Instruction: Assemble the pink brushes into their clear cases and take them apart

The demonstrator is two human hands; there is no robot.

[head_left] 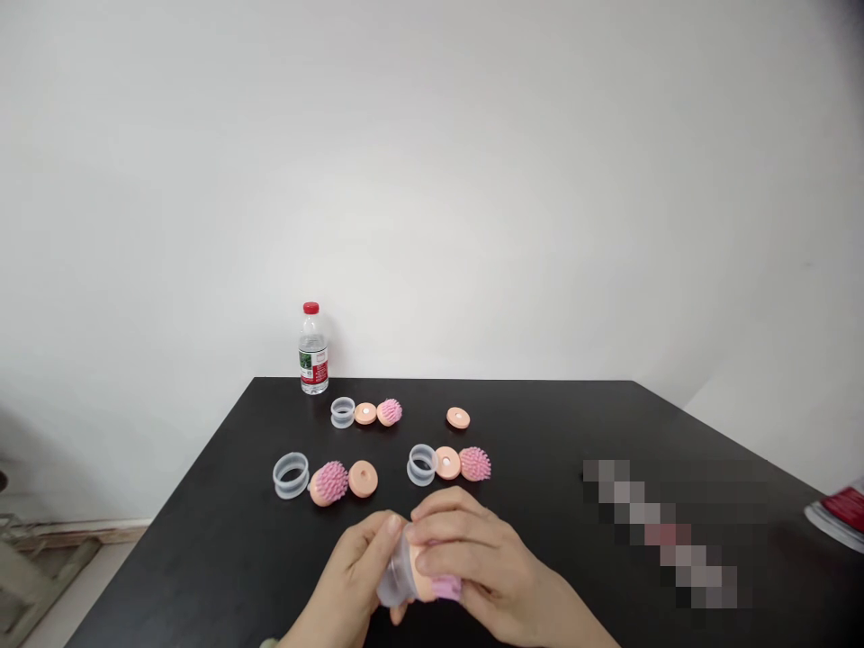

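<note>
Ahead of the grip, black desk point(540, 540), white wall point(432, 180); left hand point(355, 576) and right hand point(479, 562) clench pink brush point(445, 588), long axis crosswise, clear ring point(395, 576) pointing left.

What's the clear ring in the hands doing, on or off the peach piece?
On, it seems: the ring meets the peach piece, though fingers hide the join.

- Water bottle point(313, 349) on table point(553, 432), at far edge, left of centre.
- Rear group, left to right: plastic ring point(342, 412), disc point(365, 413), bristle head point(390, 412).
- Lone disc point(457, 418) right of rear group.
- Front left group: ring point(291, 475), bristle head point(328, 482), disc point(363, 479).
- Front right group: ring point(422, 464), disc point(446, 463), bristle head point(475, 463).
- Brush unit point(397, 576) between left hand point(351, 571) and right hand point(482, 562), nearest the viewer.
</note>
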